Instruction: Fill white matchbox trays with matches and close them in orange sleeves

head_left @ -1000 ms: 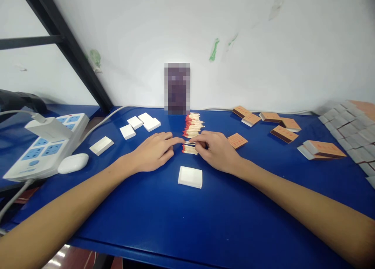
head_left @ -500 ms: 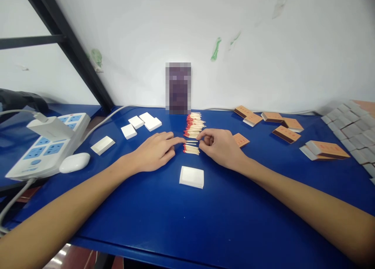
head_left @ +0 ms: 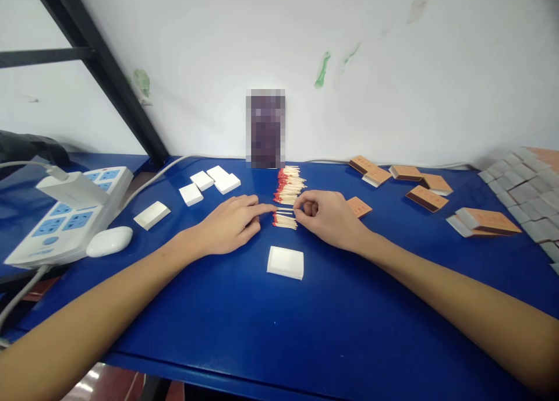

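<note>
L hand [head_left: 229, 225] flat, index tip touched small match bunch [head_left: 285, 220]. R hand [head_left: 325, 217] pinched bunch's other end; main match pile [head_left: 289, 185] just beyond fingertips.

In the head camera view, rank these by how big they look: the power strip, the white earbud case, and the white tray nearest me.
1. Power strip, clearly largest.
2. Earbud case and white tray: they look about alike, and the tray lies nearer the middle, so unranked.

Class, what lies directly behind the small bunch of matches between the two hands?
A larger match pile, then a blurred dark upright object at the wall. Its base edge is partly hidden.
</note>
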Motion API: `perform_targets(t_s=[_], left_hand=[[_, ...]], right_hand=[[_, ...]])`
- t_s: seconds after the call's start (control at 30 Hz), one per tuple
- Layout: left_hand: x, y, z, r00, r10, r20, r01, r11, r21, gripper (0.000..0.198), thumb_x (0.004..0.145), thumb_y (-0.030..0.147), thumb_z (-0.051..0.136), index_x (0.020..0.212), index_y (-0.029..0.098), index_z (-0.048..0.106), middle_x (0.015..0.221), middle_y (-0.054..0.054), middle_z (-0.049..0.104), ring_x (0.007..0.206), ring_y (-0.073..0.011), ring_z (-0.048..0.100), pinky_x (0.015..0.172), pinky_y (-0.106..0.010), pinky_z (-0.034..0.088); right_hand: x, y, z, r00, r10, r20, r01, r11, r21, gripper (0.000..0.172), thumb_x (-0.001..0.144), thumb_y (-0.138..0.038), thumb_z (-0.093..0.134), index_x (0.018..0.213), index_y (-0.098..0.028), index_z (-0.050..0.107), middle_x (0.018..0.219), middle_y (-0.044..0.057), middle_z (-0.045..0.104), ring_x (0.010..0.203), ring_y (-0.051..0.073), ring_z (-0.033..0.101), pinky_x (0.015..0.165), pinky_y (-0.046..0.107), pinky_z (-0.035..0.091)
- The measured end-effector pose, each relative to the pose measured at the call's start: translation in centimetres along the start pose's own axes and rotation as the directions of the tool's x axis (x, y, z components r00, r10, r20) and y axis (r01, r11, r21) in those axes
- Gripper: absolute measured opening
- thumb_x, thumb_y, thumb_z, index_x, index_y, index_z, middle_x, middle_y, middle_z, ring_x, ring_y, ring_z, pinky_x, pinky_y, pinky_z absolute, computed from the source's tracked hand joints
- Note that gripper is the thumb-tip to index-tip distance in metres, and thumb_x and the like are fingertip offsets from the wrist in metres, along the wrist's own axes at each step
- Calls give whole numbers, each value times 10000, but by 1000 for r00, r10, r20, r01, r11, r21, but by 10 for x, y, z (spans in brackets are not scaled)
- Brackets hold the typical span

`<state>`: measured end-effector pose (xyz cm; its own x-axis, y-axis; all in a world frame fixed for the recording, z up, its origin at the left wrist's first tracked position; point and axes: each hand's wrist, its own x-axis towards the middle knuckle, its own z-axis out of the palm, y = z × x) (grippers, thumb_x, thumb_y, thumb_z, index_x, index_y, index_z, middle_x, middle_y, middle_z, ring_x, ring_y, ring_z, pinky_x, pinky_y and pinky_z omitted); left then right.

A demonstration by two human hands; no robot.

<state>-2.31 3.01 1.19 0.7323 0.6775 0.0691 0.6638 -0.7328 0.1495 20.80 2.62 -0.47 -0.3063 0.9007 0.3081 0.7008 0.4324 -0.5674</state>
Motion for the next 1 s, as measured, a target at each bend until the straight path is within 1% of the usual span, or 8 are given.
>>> perform_targets(t_s=[0.13,0.23,0.43,0.53,0.6,0.73,0.87,1.0], left_hand=[[0,0,0,1000,1,5,-1,1000,8,455,946,194,323,1364,223,501,912,-53,544,849,-202,530,780,-341,418],[0,-1,0,1000,10,0,-10,1000,6,444,949,197,323,1353,228,503,913,-51,553,848,-200,533,777,-342,420],[0,-4,3,995,-40,-96,27,990,-136,427,974,240,351,1391,215,433,952,-45,626,872,-191,578,804,-338,450],[3,-3,6,973,-127,-194,75,964,-253,363,1006,339,344,1285,203,531,999,-44,661,857,-175,604,803,-323,459],[5,-1,6,962,-136,-238,58,949,-311,350,1009,384,348,1158,198,605,1019,-38,672,851,-166,609,792,-312,459],[6,6,5,955,-131,-267,18,922,-387,351,1005,399,360,944,175,623,846,-9,654,737,-136,578,713,-279,442],[5,10,5,961,-131,-242,18,907,-421,285,993,365,396,897,172,583,790,11,621,671,-112,534,653,-256,412],[4,11,6,958,-125,-259,12,917,-398,271,989,350,399,892,170,577,785,5,611,661,-112,521,652,-258,411]], right_hand=[[2,1,-2,998,38,44,-38,999,4,108,794,-199,560,698,-187,609,547,-43,514,517,111,447,542,260,335],[3,3,0,996,-13,88,14,1000,-14,139,852,-207,504,724,-190,555,595,-30,522,546,117,441,556,263,326],[-2,4,7,995,-93,42,95,993,-66,151,935,-196,407,799,-199,471,779,27,560,670,146,474,626,282,355],[-6,2,7,991,-135,-4,134,989,-58,136,954,-194,381,849,-202,467,857,48,572,728,160,500,667,294,381],[-9,0,6,985,-170,-24,168,984,-66,125,961,-193,367,885,-202,465,913,65,578,771,171,518,689,302,393],[-13,-5,5,987,-161,10,161,980,-121,125,971,-206,338,931,-203,457,930,74,592,752,180,535,672,308,394],[-15,-6,5,989,-137,54,144,979,-143,118,972,-225,333,952,-207,448,884,58,606,669,168,522,619,291,370],[-14,-3,5,986,-161,38,164,983,-88,97,972,-255,379,989,-205,461,831,33,615,641,153,518,610,279,359]])
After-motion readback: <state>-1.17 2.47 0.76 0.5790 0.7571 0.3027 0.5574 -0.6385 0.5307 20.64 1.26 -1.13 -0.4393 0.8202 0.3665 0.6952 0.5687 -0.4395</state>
